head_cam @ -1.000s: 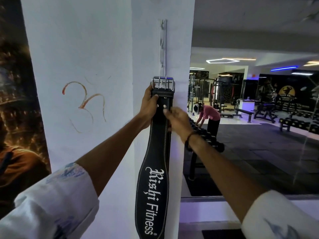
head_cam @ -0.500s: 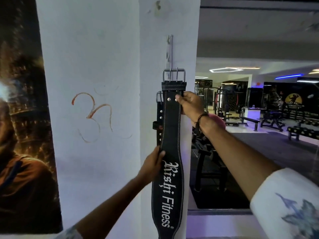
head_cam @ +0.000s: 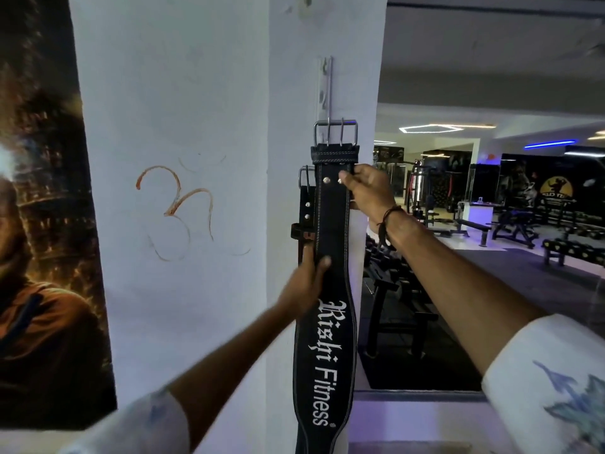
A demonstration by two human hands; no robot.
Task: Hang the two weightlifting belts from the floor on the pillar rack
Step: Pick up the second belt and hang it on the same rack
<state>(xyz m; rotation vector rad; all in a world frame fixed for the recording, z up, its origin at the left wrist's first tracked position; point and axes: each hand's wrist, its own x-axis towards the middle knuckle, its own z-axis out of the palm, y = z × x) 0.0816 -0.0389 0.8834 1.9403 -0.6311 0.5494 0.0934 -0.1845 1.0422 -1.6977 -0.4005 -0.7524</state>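
Note:
A black weightlifting belt (head_cam: pixel 330 237) with white "Rishi Fitness" lettering hangs upright against the white pillar (head_cam: pixel 183 93). Its steel buckle (head_cam: pixel 335 132) sits over the lower end of the narrow metal rack (head_cam: pixel 325 90) fixed to the pillar. My right hand (head_cam: pixel 366 188) grips the belt's right edge just below the buckle. My left hand (head_cam: pixel 306 283) holds its left edge lower down, thumb on the front. A second black belt (head_cam: pixel 306 208) with its own buckle hangs behind it, mostly hidden.
A dark poster (head_cam: pixel 39 224) covers the wall to the left of the pillar, and an orange symbol (head_cam: pixel 176 204) is drawn on the pillar face. To the right lies the gym floor with a dumbbell rack (head_cam: pixel 393 290), benches (head_cam: pixel 474 224) and machines.
My left hand slid down from beside the buckle to mid-belt. My right hand moved up to just under the buckle, and the buckle rose onto the rack.

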